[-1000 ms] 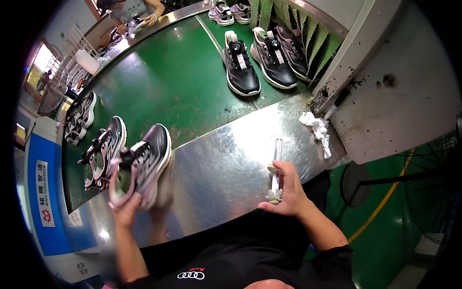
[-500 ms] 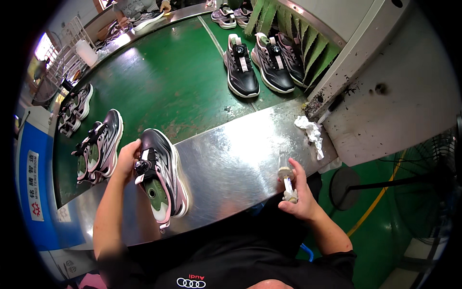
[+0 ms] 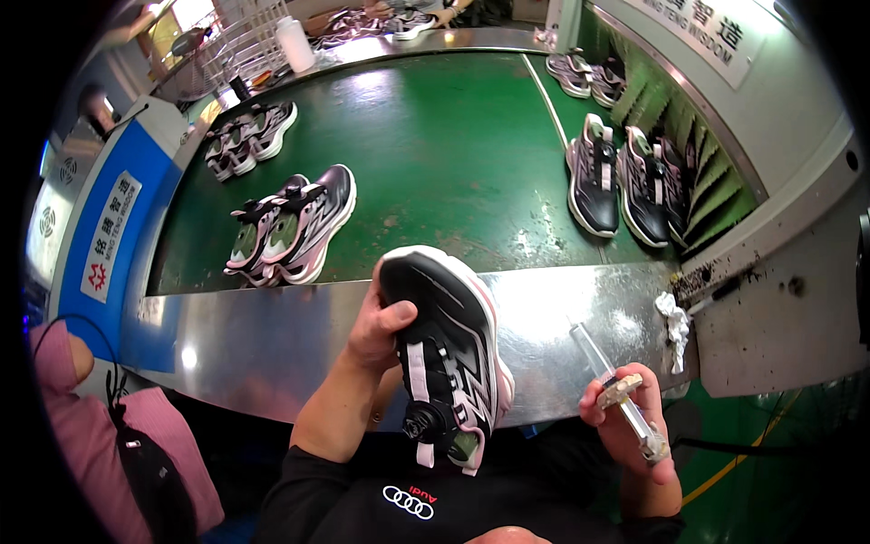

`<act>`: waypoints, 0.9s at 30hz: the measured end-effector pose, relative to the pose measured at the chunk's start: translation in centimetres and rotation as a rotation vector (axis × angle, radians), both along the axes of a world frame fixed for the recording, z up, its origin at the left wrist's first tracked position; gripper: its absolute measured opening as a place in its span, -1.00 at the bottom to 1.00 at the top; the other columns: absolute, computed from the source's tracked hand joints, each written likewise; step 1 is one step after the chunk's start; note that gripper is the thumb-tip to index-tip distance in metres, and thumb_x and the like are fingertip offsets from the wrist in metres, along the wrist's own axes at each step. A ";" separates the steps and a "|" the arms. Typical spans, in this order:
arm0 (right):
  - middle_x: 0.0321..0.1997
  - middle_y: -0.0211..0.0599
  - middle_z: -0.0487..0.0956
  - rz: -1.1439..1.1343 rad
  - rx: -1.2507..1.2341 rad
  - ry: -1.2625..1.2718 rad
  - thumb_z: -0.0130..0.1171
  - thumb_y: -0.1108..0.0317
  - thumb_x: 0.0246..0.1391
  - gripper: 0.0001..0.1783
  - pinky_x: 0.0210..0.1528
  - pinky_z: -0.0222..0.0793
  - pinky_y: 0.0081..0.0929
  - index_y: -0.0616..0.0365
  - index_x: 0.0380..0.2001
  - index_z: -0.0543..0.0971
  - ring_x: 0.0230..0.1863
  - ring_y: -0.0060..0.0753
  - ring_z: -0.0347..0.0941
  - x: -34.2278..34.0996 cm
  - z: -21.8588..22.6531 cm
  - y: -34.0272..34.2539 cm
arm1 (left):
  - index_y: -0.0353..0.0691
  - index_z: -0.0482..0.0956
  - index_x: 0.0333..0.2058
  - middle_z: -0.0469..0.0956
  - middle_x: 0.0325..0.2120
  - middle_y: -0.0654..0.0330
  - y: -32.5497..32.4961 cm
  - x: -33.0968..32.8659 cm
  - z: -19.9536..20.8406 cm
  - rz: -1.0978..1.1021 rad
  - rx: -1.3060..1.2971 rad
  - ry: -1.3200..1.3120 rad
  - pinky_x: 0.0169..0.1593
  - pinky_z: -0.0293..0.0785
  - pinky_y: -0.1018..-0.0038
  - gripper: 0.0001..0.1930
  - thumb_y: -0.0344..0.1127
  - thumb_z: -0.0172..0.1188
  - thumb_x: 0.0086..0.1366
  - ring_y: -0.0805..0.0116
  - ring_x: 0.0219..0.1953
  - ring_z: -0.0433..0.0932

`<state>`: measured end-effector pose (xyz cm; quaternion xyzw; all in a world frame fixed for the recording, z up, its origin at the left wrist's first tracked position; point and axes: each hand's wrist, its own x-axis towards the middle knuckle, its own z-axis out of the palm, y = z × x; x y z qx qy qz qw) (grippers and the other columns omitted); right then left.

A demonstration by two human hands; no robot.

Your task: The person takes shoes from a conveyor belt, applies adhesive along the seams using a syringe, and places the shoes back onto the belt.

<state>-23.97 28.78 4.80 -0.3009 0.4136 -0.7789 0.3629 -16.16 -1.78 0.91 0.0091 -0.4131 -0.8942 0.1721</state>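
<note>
My left hand (image 3: 373,328) grips a black sneaker (image 3: 444,317) with pink and white trim round its forefoot, thumb on the upper. The shoe is raised close to my body, toe pointing away, with its round dial and pull tab near me. In my right hand (image 3: 621,444) is a clear plastic syringe (image 3: 594,352), its flange and plunger end smeared with pale residue. The syringe tip points away and to the left, apart from the shoe. Beyond my left hand, a pair of similar sneakers (image 3: 313,222) stands on the green belt (image 3: 435,163).
A metal ledge (image 3: 544,308) runs along the belt's near side. More sneakers (image 3: 594,181) stand at right beside green strip curtains (image 3: 716,177). Crumpled white tissue (image 3: 672,328) lies at the ledge's right end. A person in a pink sleeve (image 3: 168,435) is at left; another person's hands (image 3: 444,16) work far back.
My view has swung left. The sneaker has been lifted off the ledge toward me and tipped, and my left hand now holds its forefoot. The syringe stays in my right hand.
</note>
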 end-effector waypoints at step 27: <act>-0.24 -0.11 0.48 0.220 -0.094 -0.179 0.27 -0.44 -0.38 0.01 -0.35 0.03 -0.40 0.09 0.02 0.32 -0.29 -0.29 0.35 2.5 4.9 -8.4 | -0.22 0.34 -0.05 0.41 -0.13 0.13 -0.3 3.0 0.0 -0.124 -0.277 0.272 0.06 0.30 0.38 -0.39 -0.59 0.31 -0.17 0.34 -0.02 0.39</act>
